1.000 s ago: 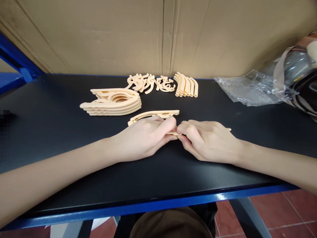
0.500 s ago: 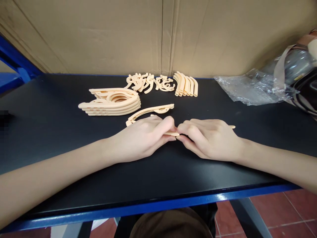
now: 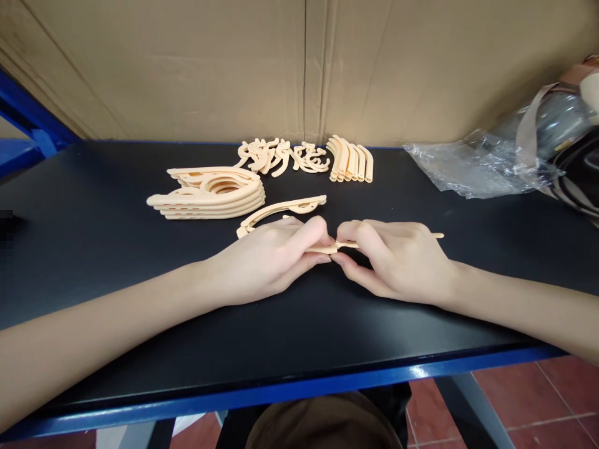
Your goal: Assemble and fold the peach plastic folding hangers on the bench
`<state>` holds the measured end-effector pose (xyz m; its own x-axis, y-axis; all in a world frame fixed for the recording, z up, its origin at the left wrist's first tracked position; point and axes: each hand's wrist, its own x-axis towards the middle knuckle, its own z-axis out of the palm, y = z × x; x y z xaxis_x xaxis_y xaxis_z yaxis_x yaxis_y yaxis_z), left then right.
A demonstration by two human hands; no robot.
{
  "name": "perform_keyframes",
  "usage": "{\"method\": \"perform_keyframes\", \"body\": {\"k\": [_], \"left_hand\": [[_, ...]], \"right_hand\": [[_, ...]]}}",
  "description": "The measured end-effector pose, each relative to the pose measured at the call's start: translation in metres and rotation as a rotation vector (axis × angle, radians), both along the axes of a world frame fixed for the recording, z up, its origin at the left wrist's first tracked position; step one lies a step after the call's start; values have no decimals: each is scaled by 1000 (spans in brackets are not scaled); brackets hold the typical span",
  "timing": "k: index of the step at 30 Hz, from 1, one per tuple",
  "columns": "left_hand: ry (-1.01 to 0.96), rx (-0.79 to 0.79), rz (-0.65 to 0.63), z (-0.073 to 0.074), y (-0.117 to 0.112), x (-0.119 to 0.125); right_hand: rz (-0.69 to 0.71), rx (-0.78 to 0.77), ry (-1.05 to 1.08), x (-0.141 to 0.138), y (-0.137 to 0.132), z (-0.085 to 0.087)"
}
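Observation:
My left hand [image 3: 274, 259] and my right hand [image 3: 395, 262] meet at the middle of the black table [image 3: 116, 262]. Both pinch a thin cream plastic hanger part [image 3: 334, 247] between thumbs and fingers; its far end pokes out past my right hand. Just behind my left hand lies a curved cream hanger arm [image 3: 281, 211], flat on the table. Most of the held part is hidden by my fingers.
A stack of cream hanger pieces [image 3: 210, 193] lies to the back left. Small hooks [image 3: 281, 156] and a row of curved pieces [image 3: 350, 163] sit by the cardboard wall [image 3: 299, 62]. Crumpled clear plastic [image 3: 472, 168] and a bag lie at the right. The blue table edge [image 3: 281, 390] runs near me.
Both hands shifted slightly away from me with the held part. The loose curved arm behind my left hand has moved a little leftward and back.

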<state>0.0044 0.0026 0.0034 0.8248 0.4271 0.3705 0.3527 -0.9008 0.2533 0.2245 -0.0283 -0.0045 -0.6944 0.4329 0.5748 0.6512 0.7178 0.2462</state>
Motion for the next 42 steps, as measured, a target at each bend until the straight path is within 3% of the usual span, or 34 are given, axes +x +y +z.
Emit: {"method": "perform_keyframes", "body": {"k": [5, 13, 19, 42], "left_hand": [[-9, 15, -5, 0, 1, 0], [-26, 17, -12, 0, -1, 1], [-20, 29, 5, 0, -1, 0], [46, 43, 75, -1, -3, 1]], "right_hand": [[20, -21, 9, 1, 1, 0], [-30, -198, 99, 1, 2, -4], [11, -367, 113, 0, 0, -2], [85, -640, 262, -3, 3, 1]]}}
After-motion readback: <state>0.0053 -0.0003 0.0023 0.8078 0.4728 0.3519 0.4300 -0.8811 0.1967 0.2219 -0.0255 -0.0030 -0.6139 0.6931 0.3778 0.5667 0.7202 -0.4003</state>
